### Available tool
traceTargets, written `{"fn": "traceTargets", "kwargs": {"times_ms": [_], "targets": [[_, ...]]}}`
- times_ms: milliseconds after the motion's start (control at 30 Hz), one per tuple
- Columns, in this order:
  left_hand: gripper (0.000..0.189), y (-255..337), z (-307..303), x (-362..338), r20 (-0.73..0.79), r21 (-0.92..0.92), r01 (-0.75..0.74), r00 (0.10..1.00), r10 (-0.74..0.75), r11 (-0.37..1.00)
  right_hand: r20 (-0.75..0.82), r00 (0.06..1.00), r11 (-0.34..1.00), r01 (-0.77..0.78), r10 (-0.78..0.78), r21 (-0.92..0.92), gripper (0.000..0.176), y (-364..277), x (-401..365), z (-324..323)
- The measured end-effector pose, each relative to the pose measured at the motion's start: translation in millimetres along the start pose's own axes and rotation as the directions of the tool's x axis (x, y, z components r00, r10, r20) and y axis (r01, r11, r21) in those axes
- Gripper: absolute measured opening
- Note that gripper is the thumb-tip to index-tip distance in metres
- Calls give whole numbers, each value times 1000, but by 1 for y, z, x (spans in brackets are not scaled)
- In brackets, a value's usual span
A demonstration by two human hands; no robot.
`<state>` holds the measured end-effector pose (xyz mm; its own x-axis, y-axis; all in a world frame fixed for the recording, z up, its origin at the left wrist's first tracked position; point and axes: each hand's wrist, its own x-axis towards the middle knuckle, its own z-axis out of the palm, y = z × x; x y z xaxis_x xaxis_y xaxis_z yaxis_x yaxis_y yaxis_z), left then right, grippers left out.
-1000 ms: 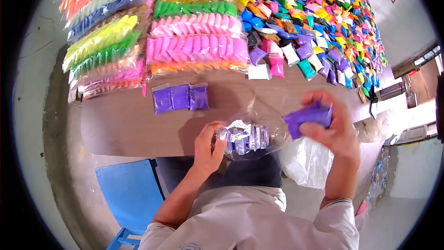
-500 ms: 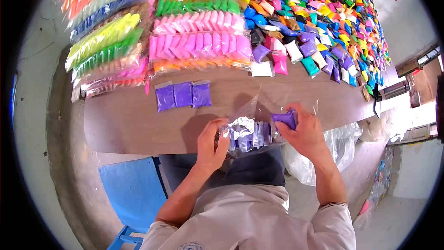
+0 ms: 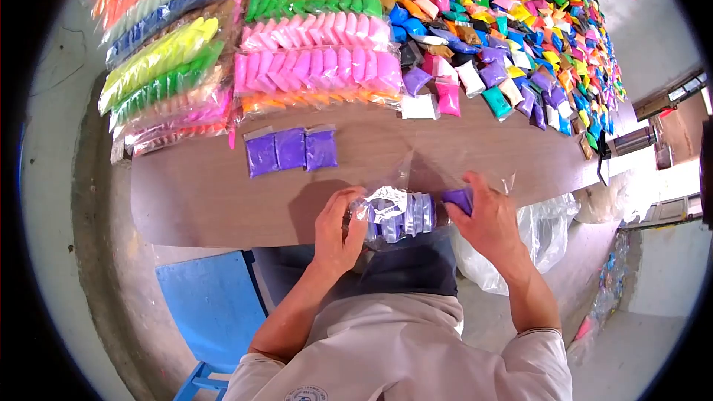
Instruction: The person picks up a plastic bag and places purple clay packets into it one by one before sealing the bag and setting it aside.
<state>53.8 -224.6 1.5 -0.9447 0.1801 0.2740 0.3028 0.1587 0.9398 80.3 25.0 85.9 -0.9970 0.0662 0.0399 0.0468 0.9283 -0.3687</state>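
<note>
Packet (image 3: 456, 199) juts leftward from the pinching right hand (image 3: 490, 221).

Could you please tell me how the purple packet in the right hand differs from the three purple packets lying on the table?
The held packet is in the grip of the right hand, while the three purple packets lie untouched on the table. The held packet is partly covered by the right hand, whereas the three purple packets show their broad faces, side by side. They share the purple colour.
</note>
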Motion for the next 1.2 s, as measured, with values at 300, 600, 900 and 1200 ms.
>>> {"fn": "traceTargets", "kwargs": {"times_ms": [300,600,900,1200], "targets": [[26,-3,-1,0,11,11,-18,1000,18,1000,416,907,983,-12,-66,181,77,-10,0,-33],[25,-3,-1,1,10,19,-42,999,42,999,381,912,976,77,-150,202,70,2,0,-18],[26,-3,-2,-2,10,27,-3,1000,3,1000,375,904,975,157,-207,159,68,-13,1,-43],[27,-2,-2,-5,-5,38,30,1000,-30,999,-31,903,865,421,-429,275,21,-64,38,-80]]}}
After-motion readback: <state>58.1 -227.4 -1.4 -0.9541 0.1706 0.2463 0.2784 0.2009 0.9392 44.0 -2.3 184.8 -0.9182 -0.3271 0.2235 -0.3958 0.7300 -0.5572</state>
